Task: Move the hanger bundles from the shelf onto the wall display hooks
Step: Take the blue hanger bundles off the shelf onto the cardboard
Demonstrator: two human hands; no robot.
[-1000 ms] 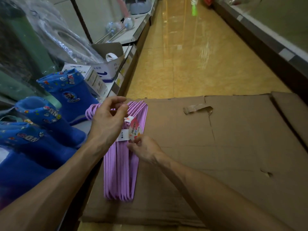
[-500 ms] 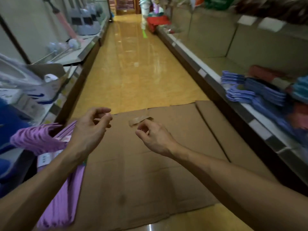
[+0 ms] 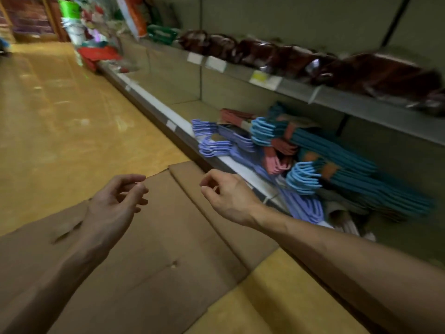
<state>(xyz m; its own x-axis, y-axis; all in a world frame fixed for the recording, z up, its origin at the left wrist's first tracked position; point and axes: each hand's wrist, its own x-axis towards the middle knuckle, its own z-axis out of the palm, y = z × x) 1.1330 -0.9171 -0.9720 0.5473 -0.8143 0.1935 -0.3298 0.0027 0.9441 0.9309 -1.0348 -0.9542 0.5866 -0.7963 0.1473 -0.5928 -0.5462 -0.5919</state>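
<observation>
both hands (left hand (image 3: 115,203), right hand (image 3: 228,198)) loosely curled, holding nothing — hanger bundles (image 3: 313,160) piled on shelf (image 3: 243,166).

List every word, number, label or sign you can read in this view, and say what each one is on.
None can be read; the frame is motion-blurred.
White price tags on the upper shelf edge: blank smears.
Yellowish tag on the same edge: unreadable.
Small white tag on the lower shelf edge: unreadable.
Orange bands on the blue hanger bundles: no print made out.
</observation>
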